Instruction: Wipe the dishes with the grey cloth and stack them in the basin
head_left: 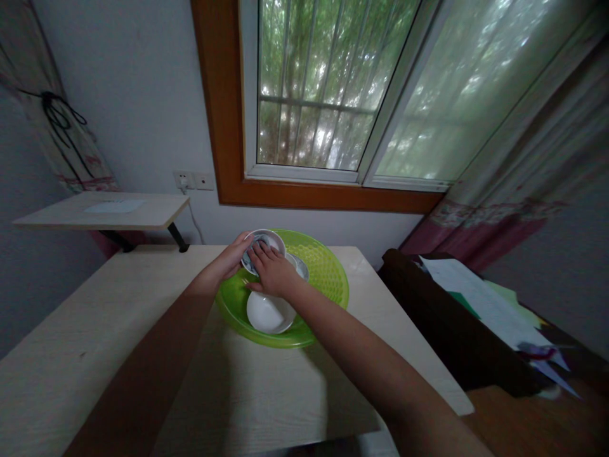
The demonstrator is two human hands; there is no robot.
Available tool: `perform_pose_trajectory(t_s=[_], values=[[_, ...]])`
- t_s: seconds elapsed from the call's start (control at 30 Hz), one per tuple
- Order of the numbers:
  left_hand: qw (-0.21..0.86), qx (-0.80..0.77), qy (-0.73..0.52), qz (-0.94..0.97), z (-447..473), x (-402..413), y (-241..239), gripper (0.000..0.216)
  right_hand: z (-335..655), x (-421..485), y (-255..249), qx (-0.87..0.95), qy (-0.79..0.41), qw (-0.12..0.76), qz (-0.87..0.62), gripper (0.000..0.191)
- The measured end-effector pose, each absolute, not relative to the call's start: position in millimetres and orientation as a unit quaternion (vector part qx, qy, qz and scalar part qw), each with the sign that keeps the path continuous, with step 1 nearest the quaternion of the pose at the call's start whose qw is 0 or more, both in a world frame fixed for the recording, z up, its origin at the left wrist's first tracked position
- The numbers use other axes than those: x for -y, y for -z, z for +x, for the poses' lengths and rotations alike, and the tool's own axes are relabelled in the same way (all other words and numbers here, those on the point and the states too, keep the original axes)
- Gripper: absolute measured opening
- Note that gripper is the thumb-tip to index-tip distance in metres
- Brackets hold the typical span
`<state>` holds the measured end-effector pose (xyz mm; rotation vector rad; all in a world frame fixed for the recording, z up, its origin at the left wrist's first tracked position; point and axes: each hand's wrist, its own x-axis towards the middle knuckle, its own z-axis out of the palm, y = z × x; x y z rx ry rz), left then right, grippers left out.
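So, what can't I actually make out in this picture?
All in the head view:
Held bowl: the right hand covers part of its inside; whether the grey-blue patch there is cloth or pattern is unclear.
Left hand: partly hidden behind that bowl.
Dish in the green basin: mostly hidden by the right hand.
Sheet on the small shelf: any writing is too small.

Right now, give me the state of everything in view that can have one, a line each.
Left hand: gripping the raised bowl's side.
Right hand: open, fingers inside the raised bowl.
Raised bowl: tilted, inside showing.
White bowl: in the basin; which way up is unclear.
Green basin: upright on the table.
Left curtain: gathered by a dark tie.
Window: cannot tell whether open.
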<state>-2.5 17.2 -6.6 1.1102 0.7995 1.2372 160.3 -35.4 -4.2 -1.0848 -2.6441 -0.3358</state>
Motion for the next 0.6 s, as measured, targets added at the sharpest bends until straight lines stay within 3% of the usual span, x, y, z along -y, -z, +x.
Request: perform_pose_trajectory(t_s=[0.1,0.2,0.4,0.6], values=[[0.603,-0.335,-0.539,0.484,-1,-17,6,0.034,156,38,0,0.882,0.143,0.122,-0.432,0.098],[0.588,-0.344,-0.538,0.496,-2,-17,7,0.034,152,40,-6,0.864,0.151,0.100,-0.470,0.091],[0.558,-0.384,-0.542,0.498,-7,-19,11,0.044,153,42,-18,0.876,0.099,0.037,-0.470,0.032],[0.551,-0.384,-0.552,0.495,-8,-19,10,0.048,159,42,-21,0.910,0.108,0.023,-0.401,0.026]])
